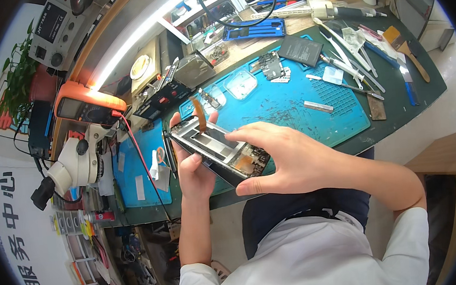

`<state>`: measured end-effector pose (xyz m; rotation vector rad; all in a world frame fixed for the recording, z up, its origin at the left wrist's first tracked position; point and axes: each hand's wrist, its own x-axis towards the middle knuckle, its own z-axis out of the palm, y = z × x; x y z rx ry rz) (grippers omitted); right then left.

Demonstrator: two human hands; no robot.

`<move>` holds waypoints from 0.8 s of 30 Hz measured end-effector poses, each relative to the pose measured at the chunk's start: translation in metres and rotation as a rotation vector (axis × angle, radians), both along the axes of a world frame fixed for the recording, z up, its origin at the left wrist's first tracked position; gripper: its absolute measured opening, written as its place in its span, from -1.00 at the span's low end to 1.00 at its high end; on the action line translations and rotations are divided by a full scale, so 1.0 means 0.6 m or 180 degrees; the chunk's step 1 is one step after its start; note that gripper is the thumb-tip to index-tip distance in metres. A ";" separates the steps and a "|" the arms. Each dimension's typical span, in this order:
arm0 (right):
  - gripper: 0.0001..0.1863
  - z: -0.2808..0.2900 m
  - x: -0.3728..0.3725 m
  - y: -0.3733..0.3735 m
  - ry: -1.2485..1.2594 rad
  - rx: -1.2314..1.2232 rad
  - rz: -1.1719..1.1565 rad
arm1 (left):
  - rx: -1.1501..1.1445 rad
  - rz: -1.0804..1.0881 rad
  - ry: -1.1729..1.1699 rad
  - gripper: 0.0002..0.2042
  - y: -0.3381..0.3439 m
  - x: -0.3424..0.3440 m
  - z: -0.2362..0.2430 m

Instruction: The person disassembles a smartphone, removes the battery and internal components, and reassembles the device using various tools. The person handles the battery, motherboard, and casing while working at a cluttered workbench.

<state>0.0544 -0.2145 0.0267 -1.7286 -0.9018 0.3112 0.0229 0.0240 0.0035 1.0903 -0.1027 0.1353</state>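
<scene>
Held above the near edge of the bench is an opened smartphone (215,146), its silver frame and inner parts facing up. An orange-brown flex cable (199,116) sticks up from its far end. My left hand (195,172) grips the phone's left side from below, thumb along the edge. My right hand (277,154) is closed around the near right end, thumb at the lower edge and fingers reaching over the top. A second orange-brown flex patch (247,163) shows beside the exposed circuitry there. The phone's underside is hidden.
A blue repair mat (313,130) covers the bench, bearing a clear plastic tray (240,84), a battery (300,50) and a metal strip (318,106). Tweezers and brushes (413,61) lie to the right. At left stand an orange multimeter (83,108) and a white microscope (77,162).
</scene>
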 end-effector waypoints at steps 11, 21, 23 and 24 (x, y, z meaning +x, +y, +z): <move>-0.46 0.050 0.003 -0.012 -0.0442 -0.0305 -0.0591 | -0.0070 -0.0224 0.0092 0.03 -0.004 -0.001 0.011; -0.48 0.056 -0.001 0.001 -0.0807 -0.0231 -0.0771 | -0.0049 -0.0047 0.0127 -0.12 -0.018 -0.006 0.023; -0.48 0.061 -0.002 0.000 -0.0750 -0.0358 -0.0704 | -0.0149 -0.0120 0.0095 -0.13 -0.015 -0.005 0.019; -0.48 0.072 -0.002 -0.004 -0.0658 -0.0484 -0.0615 | -0.0160 -0.0154 0.0082 -0.13 -0.011 -0.005 0.017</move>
